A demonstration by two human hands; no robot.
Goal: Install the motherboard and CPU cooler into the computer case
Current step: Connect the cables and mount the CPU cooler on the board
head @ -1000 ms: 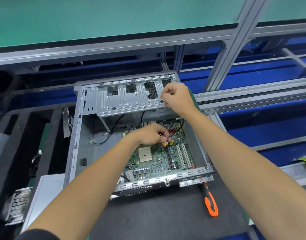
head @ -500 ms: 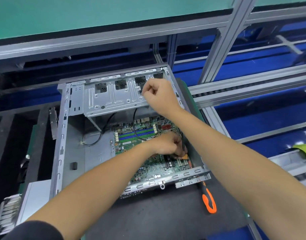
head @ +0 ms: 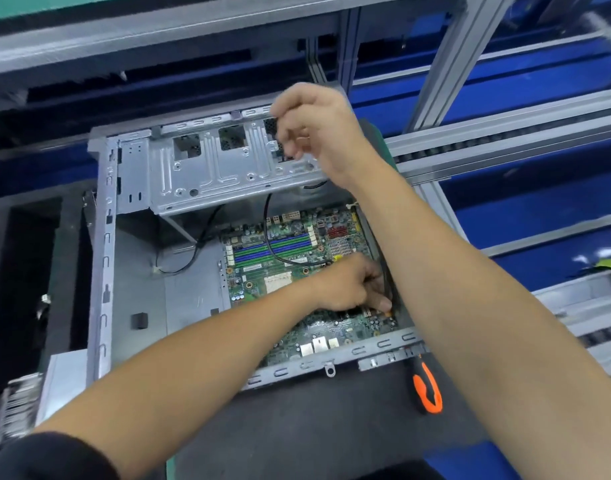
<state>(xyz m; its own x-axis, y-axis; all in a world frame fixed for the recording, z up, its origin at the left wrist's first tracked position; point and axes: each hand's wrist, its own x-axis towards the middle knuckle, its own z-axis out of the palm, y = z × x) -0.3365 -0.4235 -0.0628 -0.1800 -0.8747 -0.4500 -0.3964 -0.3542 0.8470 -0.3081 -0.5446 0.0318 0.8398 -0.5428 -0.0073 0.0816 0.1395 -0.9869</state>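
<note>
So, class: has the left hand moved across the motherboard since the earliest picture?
Yes. The left hand has shifted from near the CPU socket toward the case's right wall.

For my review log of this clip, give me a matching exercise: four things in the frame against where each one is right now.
Things:
1. screwdriver
2. left hand
3. right hand
4. motherboard

Places:
A. lying flat in the case
B. up at the drive cage, fingers loosely curled
C. on the dark mat outside the case's near right corner
D. down on the board's right edge, at an orange connector

Pairs: 1-C, 2-D, 3-B, 4-A
</note>
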